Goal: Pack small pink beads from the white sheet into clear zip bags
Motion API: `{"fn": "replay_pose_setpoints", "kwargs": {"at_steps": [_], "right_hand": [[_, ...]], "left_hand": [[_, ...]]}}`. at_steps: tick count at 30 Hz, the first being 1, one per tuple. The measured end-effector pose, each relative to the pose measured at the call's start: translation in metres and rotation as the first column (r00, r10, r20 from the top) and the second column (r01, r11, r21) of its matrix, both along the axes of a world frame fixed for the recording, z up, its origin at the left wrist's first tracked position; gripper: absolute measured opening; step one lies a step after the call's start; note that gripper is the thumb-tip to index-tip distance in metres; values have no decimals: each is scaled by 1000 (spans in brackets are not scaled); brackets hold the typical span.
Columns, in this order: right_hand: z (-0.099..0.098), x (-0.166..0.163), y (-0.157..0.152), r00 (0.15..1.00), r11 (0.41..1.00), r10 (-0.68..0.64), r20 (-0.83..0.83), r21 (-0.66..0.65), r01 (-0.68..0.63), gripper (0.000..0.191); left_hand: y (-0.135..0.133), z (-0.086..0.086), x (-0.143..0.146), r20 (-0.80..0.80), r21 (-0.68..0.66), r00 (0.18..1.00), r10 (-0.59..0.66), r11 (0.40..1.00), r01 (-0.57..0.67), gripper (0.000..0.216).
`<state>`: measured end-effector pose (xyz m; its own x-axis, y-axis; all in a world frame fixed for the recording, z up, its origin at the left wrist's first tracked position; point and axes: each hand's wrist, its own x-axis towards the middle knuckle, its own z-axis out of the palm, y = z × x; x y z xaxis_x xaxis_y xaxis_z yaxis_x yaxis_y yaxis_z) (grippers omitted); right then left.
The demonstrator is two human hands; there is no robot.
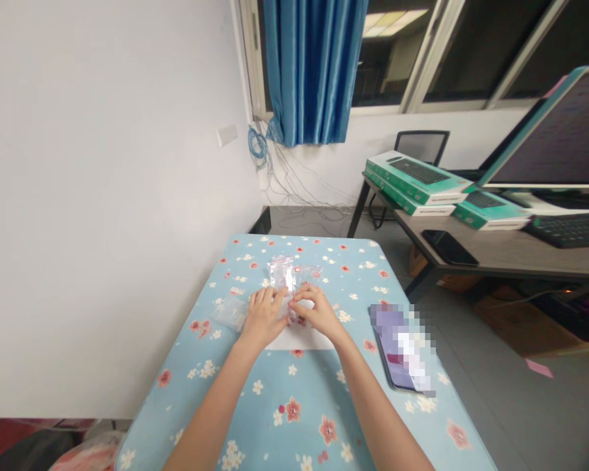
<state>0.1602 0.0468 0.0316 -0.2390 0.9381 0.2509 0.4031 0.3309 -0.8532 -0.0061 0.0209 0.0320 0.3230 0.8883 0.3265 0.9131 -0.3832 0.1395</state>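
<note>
My left hand [264, 319] lies with its fingers stretched forward over a white sheet of paper [299, 339], with its fingertips at the lower edge of a clear zip bag [281, 268]. Close beside it, my right hand [318, 313] has thumb and forefinger pinched together above the sheet. What the pinch holds, if anything, is too small to make out. Small dark reddish bits show between the hands. A second clear bag [310, 272] lies just beyond my right fingers. Left of my left hand rests another clear plastic bag [230, 311].
The table has a blue floral cloth [294, 386]. A phone with a lit, partly blurred screen [397, 353] lies to the right. A wall borders the left side. On the neighbouring desk are green keyboard boxes [417, 180], a black phone [449, 247] and a monitor [559, 131].
</note>
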Motion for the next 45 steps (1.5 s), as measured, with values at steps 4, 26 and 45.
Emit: {"fn": "replay_pose_setpoints", "kwargs": {"at_steps": [4,26,45], "right_hand": [[-1,2,1,992,987,63,-106,-137,-77,23],[-35,-7,5,990,941,23,-138,-332,-68,23],[-26,-5,3,988,941,-17,153,-331,68,25]], "left_hand": [[-3,-4,-9,-12,3,1000,14,1000,-14,60],[-10,6,-23,-113,-21,993,26,999,-29,61],[-7,23,-17,-147,-11,989,-23,1000,21,62]]}}
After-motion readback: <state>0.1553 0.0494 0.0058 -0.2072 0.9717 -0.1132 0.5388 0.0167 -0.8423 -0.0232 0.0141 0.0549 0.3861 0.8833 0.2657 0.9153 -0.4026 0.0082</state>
